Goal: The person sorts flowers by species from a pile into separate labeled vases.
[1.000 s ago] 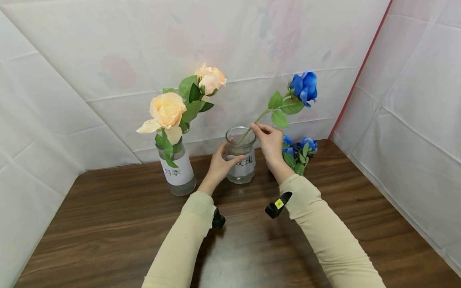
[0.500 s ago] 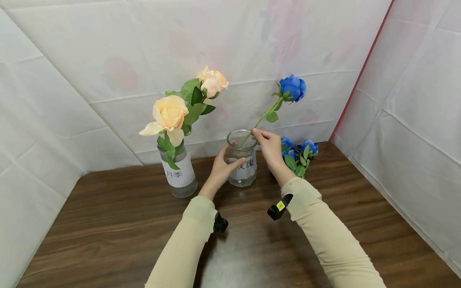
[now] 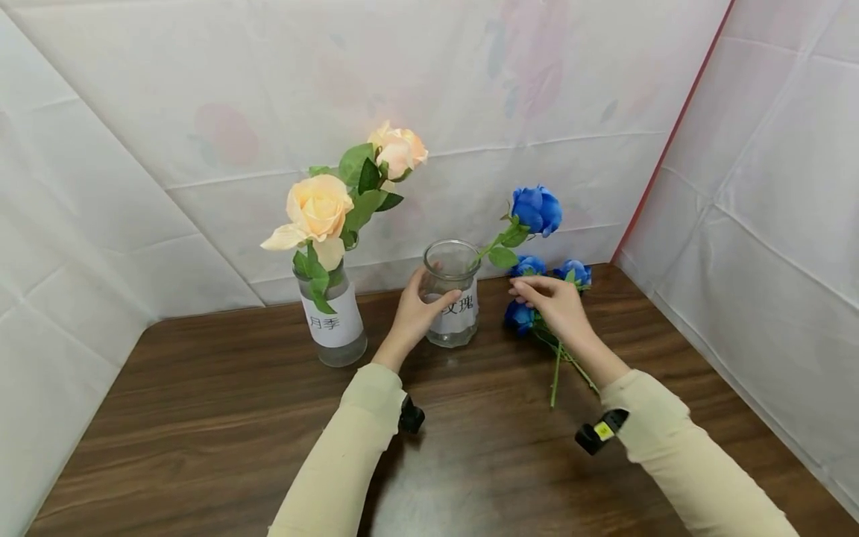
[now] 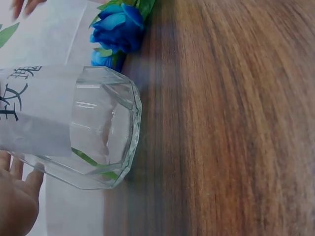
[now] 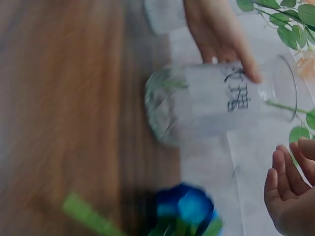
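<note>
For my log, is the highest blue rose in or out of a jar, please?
The rose is in: its stem shows inside the glass jar.

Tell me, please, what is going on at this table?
A person is arranging flowers. Their left hand grips a labelled glass jar, where a blue rose leans out over the rim. The right hand holds nothing, near more blue roses lying on the table. Two peach roses stand in another labelled vase.

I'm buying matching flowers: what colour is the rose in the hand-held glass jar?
The rose is blue; the head view shows it best.
</note>
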A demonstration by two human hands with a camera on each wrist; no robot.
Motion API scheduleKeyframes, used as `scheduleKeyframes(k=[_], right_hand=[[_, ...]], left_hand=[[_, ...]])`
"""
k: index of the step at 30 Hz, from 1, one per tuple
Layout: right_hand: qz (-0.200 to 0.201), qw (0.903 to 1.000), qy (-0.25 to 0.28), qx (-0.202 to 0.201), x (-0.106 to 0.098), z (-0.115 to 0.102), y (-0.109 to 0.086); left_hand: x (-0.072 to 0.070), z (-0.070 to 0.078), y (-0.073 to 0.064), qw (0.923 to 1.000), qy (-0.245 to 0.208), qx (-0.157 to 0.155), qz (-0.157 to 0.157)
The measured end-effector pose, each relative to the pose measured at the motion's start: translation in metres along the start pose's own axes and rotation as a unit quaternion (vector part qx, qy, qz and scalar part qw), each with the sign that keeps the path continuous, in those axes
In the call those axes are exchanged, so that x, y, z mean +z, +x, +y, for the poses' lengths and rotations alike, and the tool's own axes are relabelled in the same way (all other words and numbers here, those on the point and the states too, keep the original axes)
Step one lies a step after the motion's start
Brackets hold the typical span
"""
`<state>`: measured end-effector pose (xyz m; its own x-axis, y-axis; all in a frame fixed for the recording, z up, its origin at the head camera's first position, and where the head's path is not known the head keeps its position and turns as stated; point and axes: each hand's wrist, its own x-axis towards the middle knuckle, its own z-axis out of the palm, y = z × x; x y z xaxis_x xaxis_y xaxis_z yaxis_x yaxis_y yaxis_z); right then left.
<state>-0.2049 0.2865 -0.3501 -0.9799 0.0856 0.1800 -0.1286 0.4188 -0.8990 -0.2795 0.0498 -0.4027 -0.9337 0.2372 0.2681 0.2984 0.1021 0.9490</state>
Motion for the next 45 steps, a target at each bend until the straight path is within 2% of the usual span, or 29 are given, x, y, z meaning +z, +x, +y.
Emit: scheduleKeyframes(k=[7, 10, 13, 19, 26, 34, 38, 45], right_hand=[[-0.003, 0.996, -0.046, 0.077, -0.036, 0.027, -0.038], [0.0, 0.9926, -0.057, 0.107, -0.045, 0.038, -0.051], [-0.001, 0.9914, -0.06, 0.117, -0.049, 0.051, -0.06], [-0.03, 0.9892, -0.052, 0.133, -0.047, 0.074, -0.07], [-0.073, 0.9802, -0.016, 0.183, -0.037, 0.083, -0.076], [-0.07, 0.9703, 0.025, 0.23, -0.029, 0.089, -0.07], [-0.061, 0.9705, 0.038, 0.23, -0.03, 0.088, -0.07], [-0.036, 0.9781, 0.065, 0.194, -0.035, 0.082, -0.073]], left_hand=[[0.0, -0.004, 0.001, 0.9999, -0.01, -0.004, -0.002], [0.0, -0.004, -0.001, 0.9999, -0.011, -0.008, -0.002], [0.0, -0.005, -0.001, 0.9999, -0.009, -0.011, -0.002], [0.0, -0.003, 0.0, 0.9999, -0.011, -0.011, -0.006], [0.0, -0.004, 0.0, 0.9998, -0.009, -0.015, -0.008], [0.001, -0.005, 0.001, 0.9997, -0.014, -0.015, -0.011], [0.001, -0.006, 0.001, 0.9998, -0.011, -0.017, -0.009], [0.001, -0.007, 0.001, 0.9997, -0.02, -0.008, -0.011]])
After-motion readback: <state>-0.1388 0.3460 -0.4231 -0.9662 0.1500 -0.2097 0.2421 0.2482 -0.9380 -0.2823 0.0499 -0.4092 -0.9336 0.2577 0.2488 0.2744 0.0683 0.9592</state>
